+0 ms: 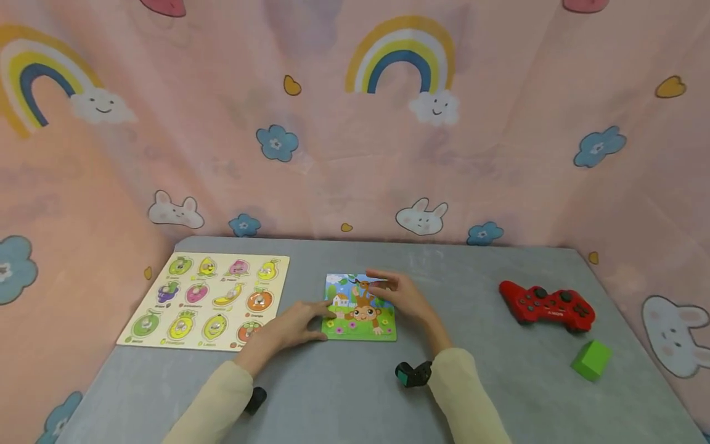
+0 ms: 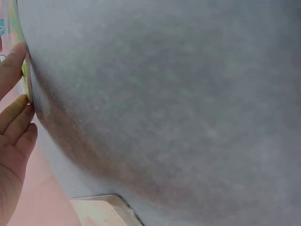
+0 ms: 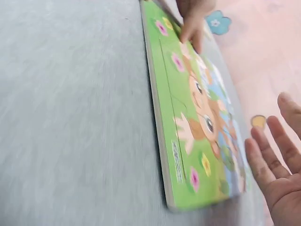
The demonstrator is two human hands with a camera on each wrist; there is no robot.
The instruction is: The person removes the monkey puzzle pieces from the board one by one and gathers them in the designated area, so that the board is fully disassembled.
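Observation:
A square picture puzzle (image 1: 360,330) with a cartoon monkey, flowers and a house lies on the grey table. My left hand (image 1: 294,325) touches its left side, fingers fairly straight. Seen from the left wrist, the fingertips (image 2: 26,104) of that hand rest against the puzzle's edge. My right hand (image 1: 403,299) hovers over the puzzle's upper right corner with its fingers spread. The right wrist view shows that palm (image 3: 282,188) with nothing in it, beside the puzzle (image 3: 181,165).
A cream fruit board (image 1: 199,302) lies to the left, partly behind my left forearm. On the right are a red game controller (image 1: 546,305) and a green block (image 1: 591,359). A pink patterned cloth (image 1: 344,185) hangs behind the table.

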